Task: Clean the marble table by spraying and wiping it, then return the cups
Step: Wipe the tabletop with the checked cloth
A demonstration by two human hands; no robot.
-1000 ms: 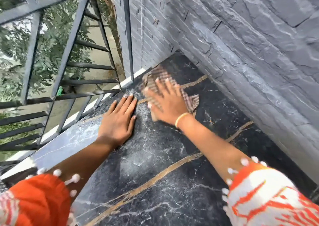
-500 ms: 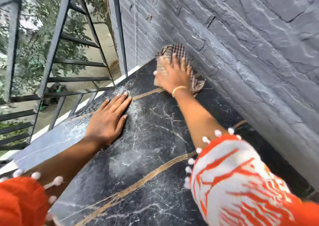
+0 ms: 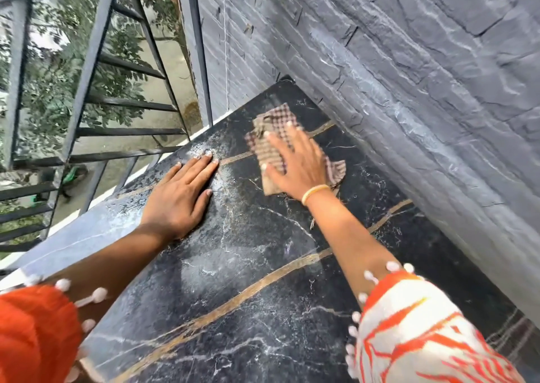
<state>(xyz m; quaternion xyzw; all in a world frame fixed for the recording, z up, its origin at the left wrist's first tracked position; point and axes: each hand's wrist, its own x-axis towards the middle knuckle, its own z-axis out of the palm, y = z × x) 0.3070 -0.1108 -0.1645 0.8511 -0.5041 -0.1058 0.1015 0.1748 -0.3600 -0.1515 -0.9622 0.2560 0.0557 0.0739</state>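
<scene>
Wall: we work beside a grey stone wall, with a metal railing on the other side.
Table: our marble table is dark, gold-veined and hazy in patches; no cups are in view.
Left hand: we lay our left hand flat, fingers straight and together, likely to brace.
Right hand: our right hand presses with spread fingers, so the wipe bears down evenly.
Cloth: the checked cloth lies under that palm, near the far corner.
</scene>
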